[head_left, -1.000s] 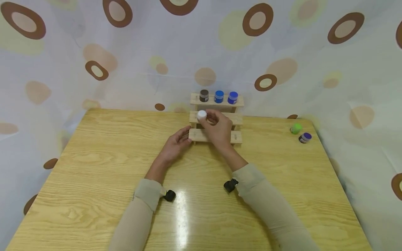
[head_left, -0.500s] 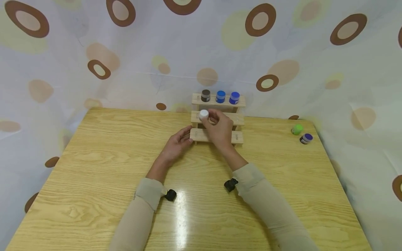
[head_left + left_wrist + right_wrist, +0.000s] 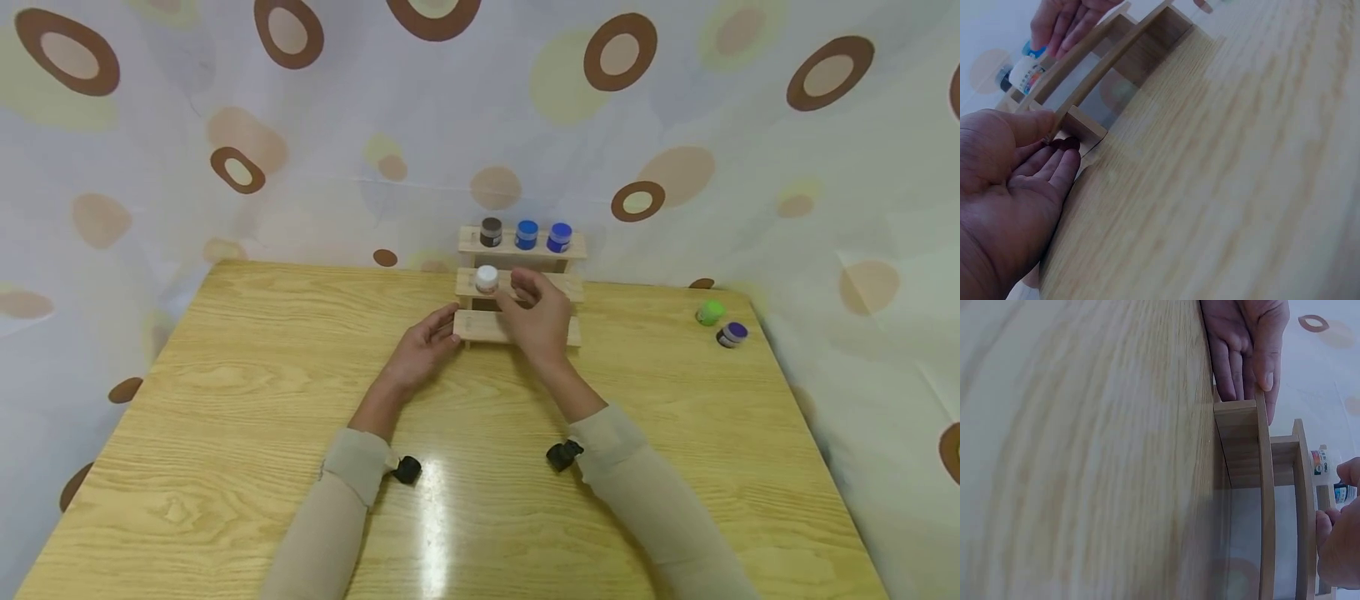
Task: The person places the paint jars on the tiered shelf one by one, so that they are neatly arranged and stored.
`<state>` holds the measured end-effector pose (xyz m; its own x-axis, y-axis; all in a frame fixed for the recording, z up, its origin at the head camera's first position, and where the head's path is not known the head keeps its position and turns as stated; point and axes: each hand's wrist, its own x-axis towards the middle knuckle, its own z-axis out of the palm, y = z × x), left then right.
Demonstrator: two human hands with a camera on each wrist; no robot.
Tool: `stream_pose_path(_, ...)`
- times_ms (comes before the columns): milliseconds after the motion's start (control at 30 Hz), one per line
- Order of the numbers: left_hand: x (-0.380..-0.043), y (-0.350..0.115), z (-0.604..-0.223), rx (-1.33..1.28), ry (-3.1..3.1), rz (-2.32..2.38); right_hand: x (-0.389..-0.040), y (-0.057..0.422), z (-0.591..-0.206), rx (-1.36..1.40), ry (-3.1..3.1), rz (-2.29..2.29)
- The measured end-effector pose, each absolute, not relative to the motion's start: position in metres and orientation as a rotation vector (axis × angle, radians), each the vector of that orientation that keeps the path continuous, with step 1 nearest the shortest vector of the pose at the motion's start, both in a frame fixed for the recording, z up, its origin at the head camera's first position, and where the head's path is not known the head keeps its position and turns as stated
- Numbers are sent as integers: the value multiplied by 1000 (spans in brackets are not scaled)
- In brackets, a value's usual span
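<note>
A three-step wooden rack [image 3: 483,326] stands at the back of the table. On the left of its middle step sits an upright small white-lidded paint jar [image 3: 487,279]. Just right of that jar is my right hand [image 3: 542,323], its fingers loosely bent and apart from it, holding nothing. My left hand [image 3: 418,354] grips the left end of the lowest step; in the left wrist view its thumb [image 3: 1034,127] lies on the board and the fingers reach below. Dark brown [image 3: 491,232], blue [image 3: 527,235] and violet-blue [image 3: 559,238] jars line the top step.
Toward the table's right edge stand a green jar [image 3: 710,312] and a dark purple jar [image 3: 732,335]. Behind the rack hangs a white sheet [image 3: 315,217] with brown and yellow spots. The wooden table [image 3: 247,400] extends in front.
My right hand has let go of the white-lidded jar and drawn slightly to the right, leaving it on the middle step. My left hand has stayed at the rack's end.
</note>
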<state>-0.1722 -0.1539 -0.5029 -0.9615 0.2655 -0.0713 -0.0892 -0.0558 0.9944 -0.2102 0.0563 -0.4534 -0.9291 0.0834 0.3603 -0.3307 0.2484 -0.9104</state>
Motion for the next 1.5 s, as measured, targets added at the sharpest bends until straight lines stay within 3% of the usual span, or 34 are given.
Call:
stream_pose_path(533, -171, -159, -503, 204, 1955, 2140, -201, 93, -453, 128, -2063, 1795)
stream_pose_path(1500, -173, -153, -504, 206, 1953, 2119, -220, 223, -471, -488, -1724, 1858)
